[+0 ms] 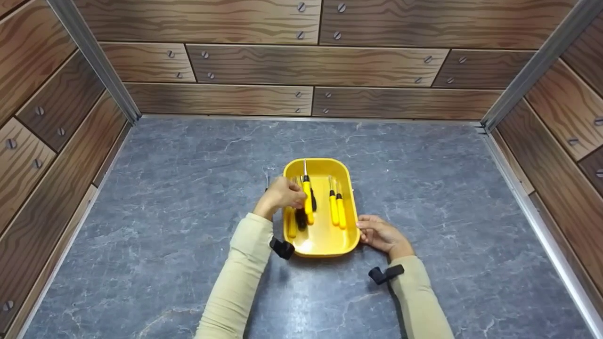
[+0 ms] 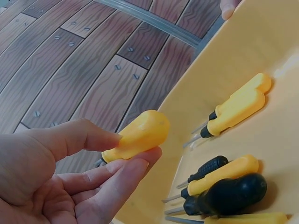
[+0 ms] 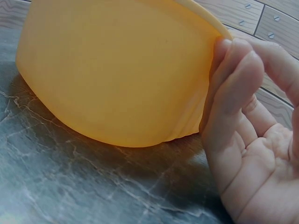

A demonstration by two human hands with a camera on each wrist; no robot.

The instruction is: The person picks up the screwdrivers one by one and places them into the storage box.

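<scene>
My left hand pinches a yellow-handled screwdriver between thumb and fingers, above the left half of a yellow tray. Its metal shaft points away from me. In the left wrist view, the handle's rounded end shows beyond the fingertips. Under that hand in the tray lie a black-handled screwdriver, a smaller black-handled tool and yellow-handled ones. Two more yellow-handled screwdrivers lie along the tray's right side. My right hand holds the tray's right rim with its fingertips.
Left of the tray, a thin metal shaft lies on the grey marbled table, partly hidden by the left hand. Wood-patterned walls enclose the back and sides, with metal rails along the edges.
</scene>
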